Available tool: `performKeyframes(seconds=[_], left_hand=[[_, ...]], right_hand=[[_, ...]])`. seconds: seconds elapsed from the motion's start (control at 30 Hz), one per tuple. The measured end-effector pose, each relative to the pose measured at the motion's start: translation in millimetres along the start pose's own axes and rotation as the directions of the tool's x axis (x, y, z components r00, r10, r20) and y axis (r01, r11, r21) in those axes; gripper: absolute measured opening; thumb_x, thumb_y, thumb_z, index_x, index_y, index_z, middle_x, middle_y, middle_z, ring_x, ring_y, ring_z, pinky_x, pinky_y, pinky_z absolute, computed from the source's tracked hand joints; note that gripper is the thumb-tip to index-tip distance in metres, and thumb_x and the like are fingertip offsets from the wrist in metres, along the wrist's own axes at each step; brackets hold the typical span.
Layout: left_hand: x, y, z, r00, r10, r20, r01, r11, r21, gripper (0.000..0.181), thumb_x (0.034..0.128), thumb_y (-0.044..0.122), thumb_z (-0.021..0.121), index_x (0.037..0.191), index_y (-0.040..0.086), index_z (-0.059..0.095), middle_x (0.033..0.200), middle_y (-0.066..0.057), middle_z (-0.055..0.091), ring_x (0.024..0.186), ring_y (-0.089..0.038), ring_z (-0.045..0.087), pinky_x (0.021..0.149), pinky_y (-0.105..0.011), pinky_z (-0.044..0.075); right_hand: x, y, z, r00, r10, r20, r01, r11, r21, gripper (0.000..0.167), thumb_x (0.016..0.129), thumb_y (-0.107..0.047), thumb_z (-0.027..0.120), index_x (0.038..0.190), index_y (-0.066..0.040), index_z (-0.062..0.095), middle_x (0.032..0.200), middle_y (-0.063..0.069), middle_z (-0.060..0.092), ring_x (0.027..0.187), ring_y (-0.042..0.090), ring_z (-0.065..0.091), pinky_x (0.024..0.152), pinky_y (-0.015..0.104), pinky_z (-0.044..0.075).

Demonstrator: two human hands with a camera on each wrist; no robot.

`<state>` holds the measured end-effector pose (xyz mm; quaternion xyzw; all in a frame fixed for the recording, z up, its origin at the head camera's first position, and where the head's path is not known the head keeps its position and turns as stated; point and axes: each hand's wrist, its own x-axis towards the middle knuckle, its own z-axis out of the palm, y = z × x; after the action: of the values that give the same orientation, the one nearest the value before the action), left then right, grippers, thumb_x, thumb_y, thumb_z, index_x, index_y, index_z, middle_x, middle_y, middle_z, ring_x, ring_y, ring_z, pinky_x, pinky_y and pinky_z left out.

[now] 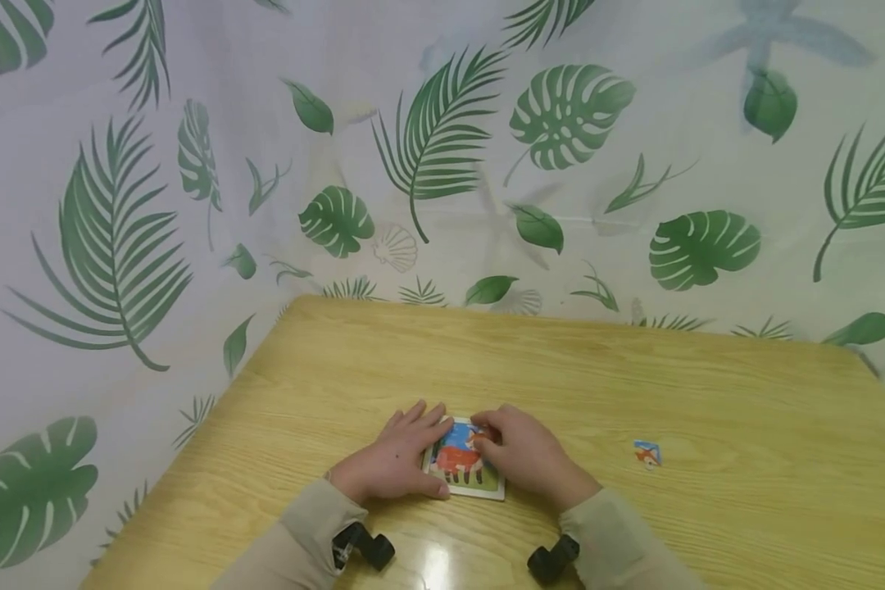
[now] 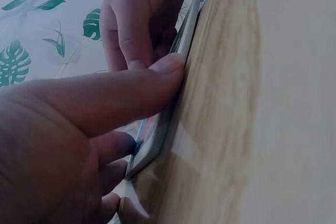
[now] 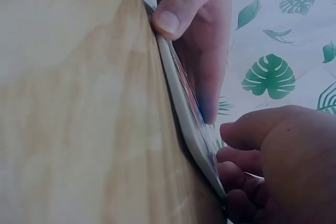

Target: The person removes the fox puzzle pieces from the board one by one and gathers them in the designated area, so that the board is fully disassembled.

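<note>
A small picture puzzle (image 1: 459,461) with a white frame shows a red-orange, fox-like animal on green ground under blue sky. My left hand (image 1: 396,459) rests on its left side, fingers spread, the thumb at the near edge. In the left wrist view that thumb (image 2: 121,98) lies straight along the rim. At the puzzle's upper right, my right hand (image 1: 528,455) has its fingers bent, thumb and index finger pinching a puzzle piece (image 1: 477,440) against the picture. The fingers hide much of this piece. From the right wrist view, the fingertips (image 3: 227,153) touch the far part of the board.
Off to the right on the wooden table (image 1: 715,401) lies a loose puzzle piece (image 1: 647,453) with orange, white and blue on it. Behind the table hangs a white curtain (image 1: 442,270) printed with green leaves. Black wrist cameras (image 1: 372,547) sit at both cuffs.
</note>
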<state>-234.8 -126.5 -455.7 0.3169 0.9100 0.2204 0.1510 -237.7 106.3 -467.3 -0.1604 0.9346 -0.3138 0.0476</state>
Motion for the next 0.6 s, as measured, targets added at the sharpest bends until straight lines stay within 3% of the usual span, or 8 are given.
performKeyframes(seconds=[0.17,0.4,0.6], left_hand=[[0.1,1.1,1.6,1.000,0.008,0.007,-0.008,1.000,0.015,0.096,0.0872,0.050,0.075,0.161,0.010,0.029,0.169,-0.009,0.012,0.154,-0.035,0.000,0.121,-0.057,0.002],[-1.3,-2.2,0.4,1.000,0.008,-0.006,-0.008,1.000,0.028,0.097,0.0874,0.052,0.074,0.162,0.011,0.027,0.169,-0.007,0.012,0.154,-0.034,-0.002,0.121,-0.054,0.001],[-2.9,-0.7,1.0,1.000,0.022,0.000,-0.022,1.000,0.019,0.097,0.0877,0.053,0.074,0.161,0.010,0.028,0.168,-0.010,0.013,0.154,-0.036,0.000,0.120,-0.058,0.002]], right_hand=[[-2.5,2.2,0.6,1.000,-0.018,-0.002,0.018,0.998,-0.055,0.036,0.097,-0.026,0.070,0.130,-0.014,0.070,0.082,-0.004,0.051,0.070,0.014,0.048,0.062,0.033,0.040],[-3.1,2.4,-2.9,0.996,-0.084,-0.002,0.083,0.993,-0.083,0.033,0.096,-0.023,0.070,0.129,-0.019,0.071,0.082,-0.006,0.051,0.070,0.013,0.047,0.063,0.033,0.042],[-6.2,-1.2,-3.8,0.998,-0.065,0.005,0.065,0.995,-0.074,0.032,0.095,-0.020,0.071,0.126,-0.016,0.072,0.082,-0.006,0.052,0.071,0.012,0.048,0.064,0.033,0.042]])
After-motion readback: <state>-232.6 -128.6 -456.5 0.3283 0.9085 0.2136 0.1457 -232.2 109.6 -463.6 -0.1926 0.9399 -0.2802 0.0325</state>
